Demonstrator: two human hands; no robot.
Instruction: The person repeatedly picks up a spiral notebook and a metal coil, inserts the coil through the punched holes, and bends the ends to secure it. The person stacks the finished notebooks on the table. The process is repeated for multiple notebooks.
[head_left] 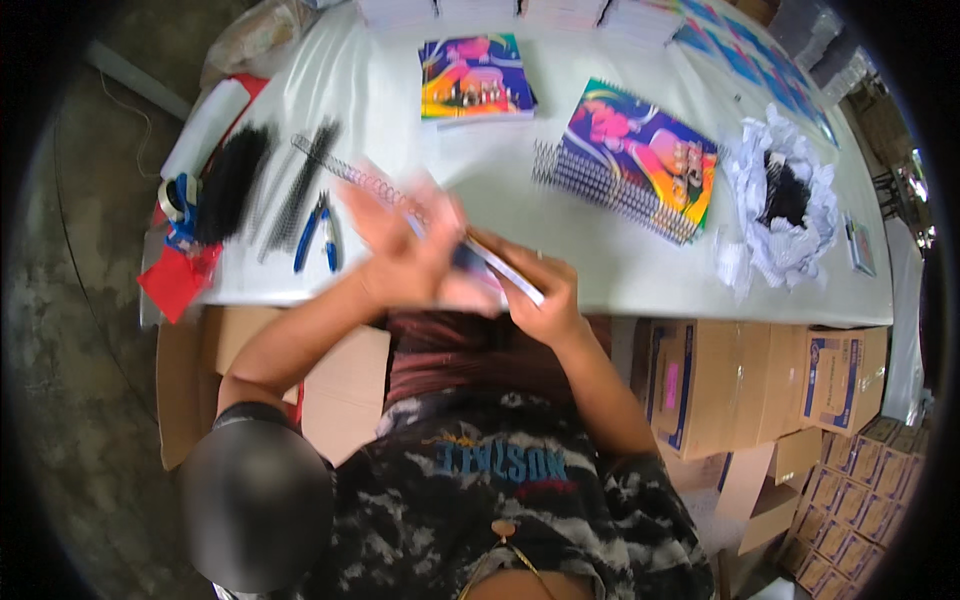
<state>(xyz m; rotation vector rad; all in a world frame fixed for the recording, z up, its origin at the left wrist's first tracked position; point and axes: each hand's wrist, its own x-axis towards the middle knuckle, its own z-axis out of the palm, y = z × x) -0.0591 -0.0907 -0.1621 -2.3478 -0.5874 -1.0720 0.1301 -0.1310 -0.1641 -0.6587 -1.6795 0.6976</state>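
Observation:
My right hand point(545, 290) is closed around a thin book point(512, 272), held edge-on above the table's near edge. A dark spiral binding coil point(345, 172) runs from the book's far end out to the upper left. My left hand point(405, 240) is at the coil where it meets the book; motion smears its fingers, so their grip is unclear. To the right lies a stack of colourful spiral-bound notebooks point(640, 160), coils along its edges. Farther back sits a small pile of similar colourful books point(478, 80).
Left on the table are black coils point(232, 185), blue-handled pliers point(308, 235), a blue and white pen-like tool point(329, 245), a tape dispenser point(180, 210) and red material point(180, 278). Crumpled white wrapping point(745, 200) holds black pieces at right. Cardboard boxes point(730, 385) stand below the table.

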